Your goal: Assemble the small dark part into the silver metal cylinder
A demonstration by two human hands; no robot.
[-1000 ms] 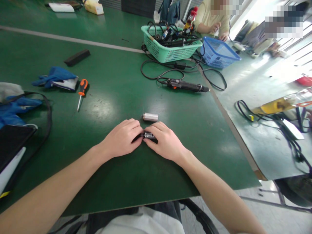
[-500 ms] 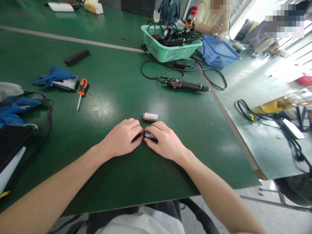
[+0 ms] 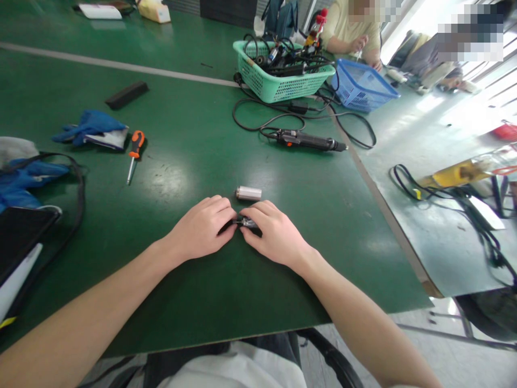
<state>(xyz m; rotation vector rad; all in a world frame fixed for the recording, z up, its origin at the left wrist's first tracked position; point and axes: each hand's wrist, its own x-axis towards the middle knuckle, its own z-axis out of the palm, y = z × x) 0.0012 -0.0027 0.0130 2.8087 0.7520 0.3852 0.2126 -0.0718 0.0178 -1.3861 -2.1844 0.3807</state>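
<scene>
Between my two hands lies a small black and silver cylindrical part [image 3: 247, 222], low over the green table. My right hand [image 3: 271, 230] is closed around its body with thumb and fingers. My left hand [image 3: 207, 226] pinches at the thin dark left end, where the fingers hide most of what they hold. Just beyond my fingertips a short silver metal cylinder [image 3: 249, 193] rests on its side on the table, touched by neither hand.
An orange-handled screwdriver [image 3: 136, 145], blue gloves [image 3: 95, 128] and a black bar [image 3: 127, 95] lie to the left. Farther off are a corded electric screwdriver [image 3: 309, 141], a green basket [image 3: 278, 86] full of cables and a blue basket [image 3: 361, 89]. Another person's hands [image 3: 363, 51] are behind it.
My hands have drawn very slightly apart, and a little more of the thin piece shows between them. The silver cylinder stays put. The far person's hands have shifted.
</scene>
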